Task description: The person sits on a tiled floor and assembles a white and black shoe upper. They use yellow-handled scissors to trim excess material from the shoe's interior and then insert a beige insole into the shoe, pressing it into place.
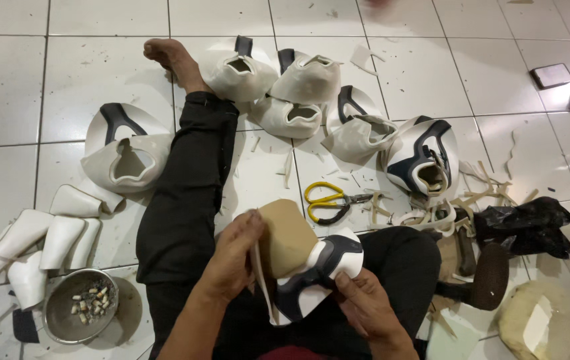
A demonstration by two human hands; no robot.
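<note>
I sit on a white tiled floor with one leg stretched out. Both hands hold a white and navy shoe upper fitted over a tan last, sole side up, above my lap. My left hand grips its left edge and pinches a thin white strip that hangs along the side. The heel end rests in my right hand, which holds it from below right.
Yellow-handled scissors lie just beyond the hands. Several white shoe uppers lie around my foot, more at the left. White cut pieces and a metal bowl sit lower left; trimmings and a black bag at the right.
</note>
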